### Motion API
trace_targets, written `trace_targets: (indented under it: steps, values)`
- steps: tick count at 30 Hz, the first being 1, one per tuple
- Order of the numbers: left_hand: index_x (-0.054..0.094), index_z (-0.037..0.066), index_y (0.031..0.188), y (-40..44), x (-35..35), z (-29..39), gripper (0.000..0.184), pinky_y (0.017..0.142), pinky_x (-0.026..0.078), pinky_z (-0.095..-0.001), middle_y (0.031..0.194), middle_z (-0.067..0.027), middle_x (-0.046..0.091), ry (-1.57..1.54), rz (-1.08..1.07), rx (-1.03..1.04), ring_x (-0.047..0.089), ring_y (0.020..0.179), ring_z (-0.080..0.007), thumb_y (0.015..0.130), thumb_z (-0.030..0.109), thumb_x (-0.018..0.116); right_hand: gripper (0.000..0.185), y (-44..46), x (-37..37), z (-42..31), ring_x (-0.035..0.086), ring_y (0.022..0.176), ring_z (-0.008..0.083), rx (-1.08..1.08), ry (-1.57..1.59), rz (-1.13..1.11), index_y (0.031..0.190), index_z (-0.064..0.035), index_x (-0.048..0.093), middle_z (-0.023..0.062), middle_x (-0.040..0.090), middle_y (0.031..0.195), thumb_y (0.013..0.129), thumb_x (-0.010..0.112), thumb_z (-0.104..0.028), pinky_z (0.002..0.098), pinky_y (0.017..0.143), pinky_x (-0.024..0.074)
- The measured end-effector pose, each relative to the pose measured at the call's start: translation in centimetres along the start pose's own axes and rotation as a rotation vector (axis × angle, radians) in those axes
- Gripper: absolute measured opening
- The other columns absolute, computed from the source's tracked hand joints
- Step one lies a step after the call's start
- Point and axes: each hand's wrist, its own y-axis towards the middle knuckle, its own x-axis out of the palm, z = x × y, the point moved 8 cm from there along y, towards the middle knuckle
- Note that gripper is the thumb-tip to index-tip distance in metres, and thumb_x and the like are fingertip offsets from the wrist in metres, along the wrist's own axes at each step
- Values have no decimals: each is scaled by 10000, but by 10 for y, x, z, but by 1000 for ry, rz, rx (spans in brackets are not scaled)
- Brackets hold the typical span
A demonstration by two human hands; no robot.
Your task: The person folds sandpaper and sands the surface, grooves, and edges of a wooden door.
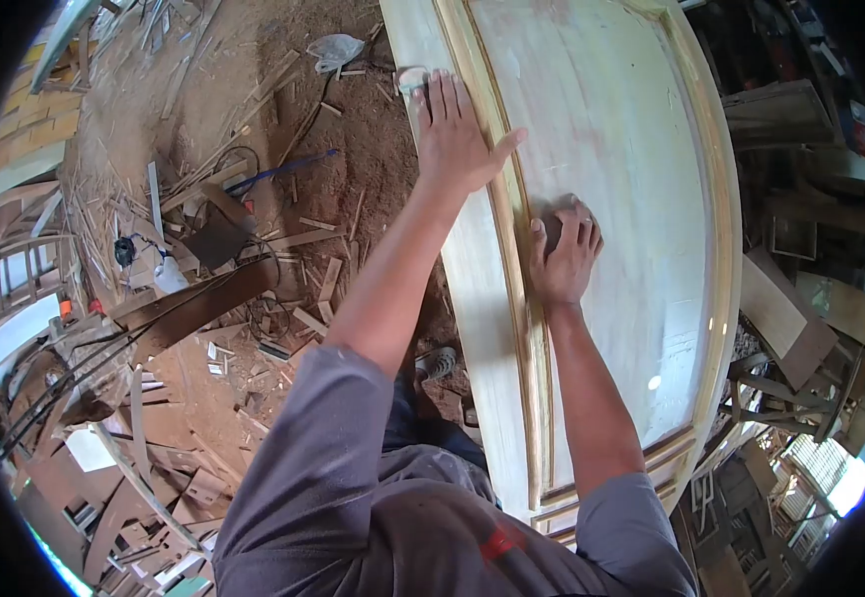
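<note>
A pale wooden door [616,119] with raised moulding lies in front of me. My left hand [452,144] rests flat on its left frame board, fingers stretched forward and thumb spread across the moulding [497,119]. Beside its outer fingertips is a small whitish, crumpled piece [412,80]; whether the fingers press on it is unclear. On the inner panel, close to the moulding, my right hand [567,264] has its fingers bent. A dark patch [554,221] shows between its thumb and fingers, like a small pad or block, too shaded to name. The panel has whitish and faint pinkish smears.
Wood scraps and offcuts litter the dirt floor [353,129] at left, with a clear plastic bag [335,52] and a dark board [198,303] crossed by cables. Stacked boards [790,308] and wooden frames stand beyond the door at right. My shoe [437,364] is beside the door.
</note>
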Motion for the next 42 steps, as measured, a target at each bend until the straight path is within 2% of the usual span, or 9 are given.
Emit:
trace_targets:
  steps: [6,14,17,22,31,35,37,40,42]
  values:
    - [245,-207,1670,-126,-11,52,1273,1369,66,-663,1752,-424,251,77,-239,112,155,1692,-525,1007,855,471,441,2,2,3,504,1451,443,-19,9,6,1284,-63,645,199,568,1553,1084,662,-455,602,1220,370]
    - [241,-188,1683,50,9,-24,1276,1386,58,-619,1765,-407,245,47,-44,5,166,1699,-493,1007,874,454,410,4,-1,1,513,1450,432,-8,21,7,1270,-66,648,192,569,1566,1079,672,-428,599,1218,375]
    - [245,-183,1685,15,11,-11,1263,1387,61,-616,1762,-404,257,167,-122,41,175,1696,-497,1007,858,477,394,2,-1,0,511,1456,432,12,21,-1,1258,-67,652,193,574,1564,1078,678,-417,599,1214,378]
    - [274,-252,1631,-80,-14,35,1255,1366,56,-676,1740,-450,228,4,-222,125,144,1677,-568,1014,814,513,380,6,-5,0,519,1453,438,10,26,1,1248,-68,657,194,586,1551,1075,686,-405,598,1211,383]
    - [180,-165,1711,88,14,-43,1324,1398,10,-579,1803,-371,180,187,-133,15,86,1724,-449,985,916,423,354,2,-4,-2,524,1448,447,-1,30,28,1253,-68,659,207,597,1542,1059,710,-359,585,1223,387]
    - [186,-164,1711,24,16,-18,1303,1396,9,-583,1806,-372,169,200,-171,25,83,1723,-454,998,904,406,358,1,-6,0,538,1426,458,-31,65,82,1271,-63,660,216,623,1503,1057,711,-345,585,1224,390]
    - [187,-170,1708,-51,6,17,1288,1394,4,-593,1806,-376,164,207,-190,54,85,1721,-461,1005,885,413,357,-2,-11,0,556,1401,457,-45,129,136,1280,-57,676,223,657,1453,1060,704,-337,580,1216,399]
    - [215,-213,1678,-188,-14,83,1147,1379,19,-655,1781,-409,190,142,-265,128,84,1702,-525,1060,706,513,357,-11,-12,17,555,1399,452,-25,288,189,1269,-51,700,222,670,1438,1060,706,-340,565,1216,403]
    - [220,-205,1680,-282,-18,116,1097,1379,48,-656,1772,-408,212,5,-353,112,115,1697,-531,1078,671,489,315,-30,-27,24,596,1374,413,68,416,226,1267,-33,715,221,687,1421,1081,680,-285,517,1198,438]
